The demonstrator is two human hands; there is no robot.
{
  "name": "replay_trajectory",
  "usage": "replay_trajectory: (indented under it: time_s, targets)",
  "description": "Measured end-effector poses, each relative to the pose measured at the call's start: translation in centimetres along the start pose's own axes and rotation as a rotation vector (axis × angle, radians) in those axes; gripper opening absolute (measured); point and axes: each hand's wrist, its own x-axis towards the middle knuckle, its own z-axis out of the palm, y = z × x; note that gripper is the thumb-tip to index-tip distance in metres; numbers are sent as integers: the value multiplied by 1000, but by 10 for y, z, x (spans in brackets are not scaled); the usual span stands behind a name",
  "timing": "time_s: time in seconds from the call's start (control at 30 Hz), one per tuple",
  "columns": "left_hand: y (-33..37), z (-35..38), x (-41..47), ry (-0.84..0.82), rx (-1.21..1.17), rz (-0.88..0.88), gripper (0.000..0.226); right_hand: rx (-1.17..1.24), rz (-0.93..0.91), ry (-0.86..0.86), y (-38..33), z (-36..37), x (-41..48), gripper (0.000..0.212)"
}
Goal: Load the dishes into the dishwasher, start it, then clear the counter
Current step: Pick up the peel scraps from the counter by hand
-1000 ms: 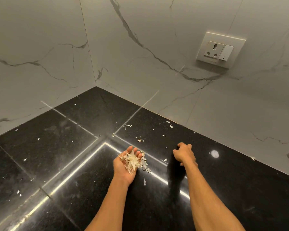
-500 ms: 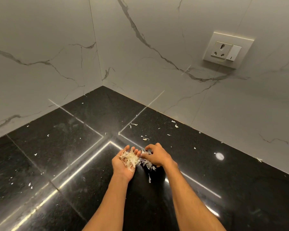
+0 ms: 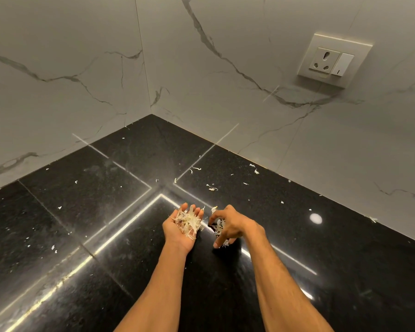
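Head view gives me the scraps (image 3: 189, 222) first: a heap of pale, papery shavings, thin and curled. I judge them almost weightless, limp rather than stiff, and likely to drift on a draught or cling to skin. Pinching single flakes looks slow. I would sweep them into a bunch with the fingertips and lift from underneath, cupped rather than squeezed, since a tight grip would only crumble them.

The heap sits in the left hand (image 3: 181, 232), well below the socket (image 3: 334, 59) and off to its left. That hand is palm up, fingers nearly straight and a little cupped, carrying the heap without closing on it. Just beside it, on the socket's side, the right hand (image 3: 231, 226) is knuckles up with its fingers curled down round a smaller tuft of the same scraps. One finger points toward the bench (image 3: 106, 212), and I cannot tell whether it touches. The two hands are near each other but apart.

Stray flakes (image 3: 212, 188) lie on the black bench between the hands and the socket, a few more close to the foot of the wall (image 3: 225, 92) beneath it. Finer specks are scattered far from the socket on the left. I reckon the clearing is only partly done.
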Motion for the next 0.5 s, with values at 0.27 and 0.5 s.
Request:
replay_trajectory:
  time_s: [0.27,0.5]
  targets:
    - [-2,-6,-3,-3,-30,-16,33,23,34,257,-6,19,-4,26]
    - [-3,-14,-4,-10,-16,-38,39,711,154,338,-18,30,-6,17]
